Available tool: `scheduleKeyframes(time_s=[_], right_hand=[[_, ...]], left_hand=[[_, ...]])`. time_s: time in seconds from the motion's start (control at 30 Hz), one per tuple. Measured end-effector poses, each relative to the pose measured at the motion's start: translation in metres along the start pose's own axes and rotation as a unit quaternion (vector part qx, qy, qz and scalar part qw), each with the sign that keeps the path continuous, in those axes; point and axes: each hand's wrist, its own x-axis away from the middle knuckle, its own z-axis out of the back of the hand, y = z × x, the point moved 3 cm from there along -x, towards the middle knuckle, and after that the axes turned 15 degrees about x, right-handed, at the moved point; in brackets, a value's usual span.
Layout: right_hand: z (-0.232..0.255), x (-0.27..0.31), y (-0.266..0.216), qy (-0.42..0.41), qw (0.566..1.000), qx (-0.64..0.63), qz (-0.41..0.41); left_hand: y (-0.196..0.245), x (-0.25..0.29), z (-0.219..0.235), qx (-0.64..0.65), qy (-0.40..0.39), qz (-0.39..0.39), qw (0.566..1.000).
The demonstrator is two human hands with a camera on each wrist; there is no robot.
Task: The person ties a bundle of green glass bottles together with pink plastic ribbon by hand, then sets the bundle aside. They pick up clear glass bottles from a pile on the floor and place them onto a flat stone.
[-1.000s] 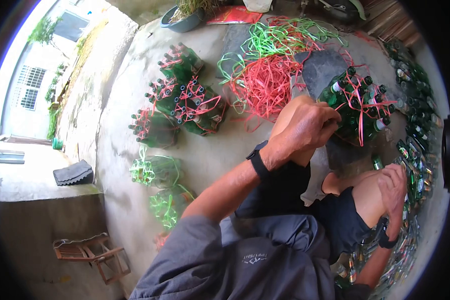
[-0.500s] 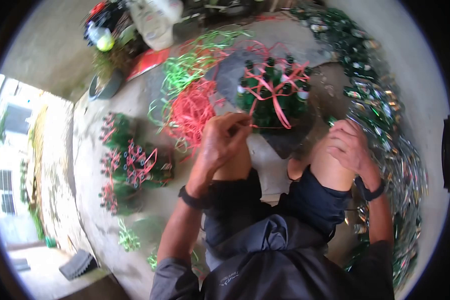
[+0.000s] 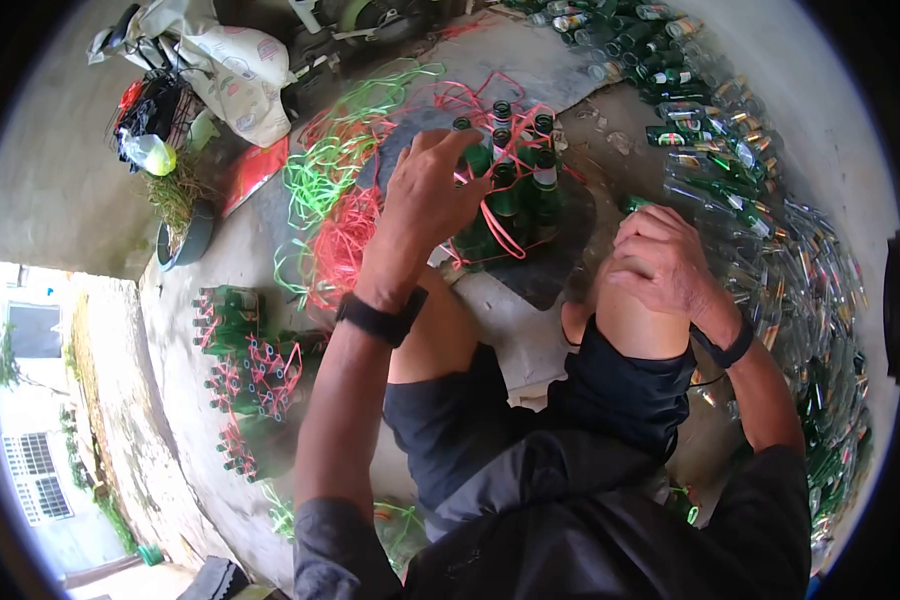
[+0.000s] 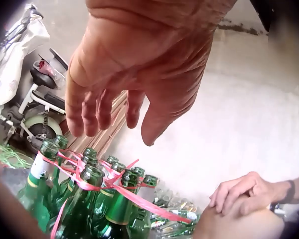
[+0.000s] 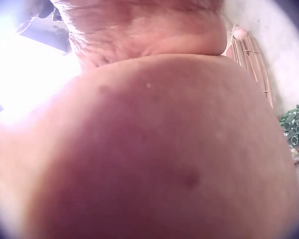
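Note:
A bundle of green bottles [image 3: 505, 201] stands upright, pink straps tied around the necks. My left hand [image 3: 425, 190] hangs over its near left side, fingers loosely bent and thumb apart. The left wrist view has this hand [image 4: 139, 64] empty above the bottles [image 4: 120, 205], with a pink strap [image 4: 147, 203] crossing their necks. My right hand [image 3: 662, 262] rests on the knee [image 3: 638, 322]. In the right wrist view only the base of that hand [image 5: 149, 30] shows against the skin of the knee [image 5: 164, 144]; its fingers are hidden there.
Loose pink strapping [image 3: 350, 235] and green strapping [image 3: 320, 170] lie left of the bundle. More strapped bottles [image 3: 255, 370] stand farther left. Many loose bottles [image 3: 770, 260] are piled along the right wall. A planter [image 3: 185, 240] and a white sack [image 3: 240, 80] are at upper left.
The head view has turned, shifting the scene left. My left hand has moved from beside the bundle to over its near left bottles, its fingers spreading. My right hand stays on the knee.

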Motion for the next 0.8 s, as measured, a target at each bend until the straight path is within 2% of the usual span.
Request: scheduleKeyframes(time_s=[0.07,0.2,0.3,0.37,0.47,0.57,0.8], right_hand=[[0.0,0.001,0.0,0.002,1.0,0.002,-0.004],[0.0,0.003,0.003,0.011,1.0,0.0,-0.008],[0.0,0.003,0.003,0.017,1.0,0.0,-0.008],[0.0,0.003,0.003,0.015,1.0,-0.004,-0.007],[0.0,0.004,0.005,0.01,1.0,-0.005,-0.009],[-0.001,0.003,0.005,0.008,1.0,-0.003,-0.009],[-0.002,0.002,0.003,-0.003,1.0,0.01,-0.008]], left_hand=[[-0.021,-0.012,-0.016,-0.032,-0.016,-0.044,0.998],[-0.023,-0.022,-0.028,-0.074,-0.032,-0.062,0.995],[-0.026,-0.035,-0.031,-0.043,-0.078,-0.05,0.995],[-0.021,-0.041,-0.031,-0.006,-0.113,-0.012,0.993],[-0.017,-0.045,-0.03,-0.041,-0.134,0.014,0.99],[-0.029,-0.047,-0.037,-0.027,-0.118,-0.017,0.993],[-0.019,-0.061,-0.041,-0.069,-0.146,0.017,0.987]])
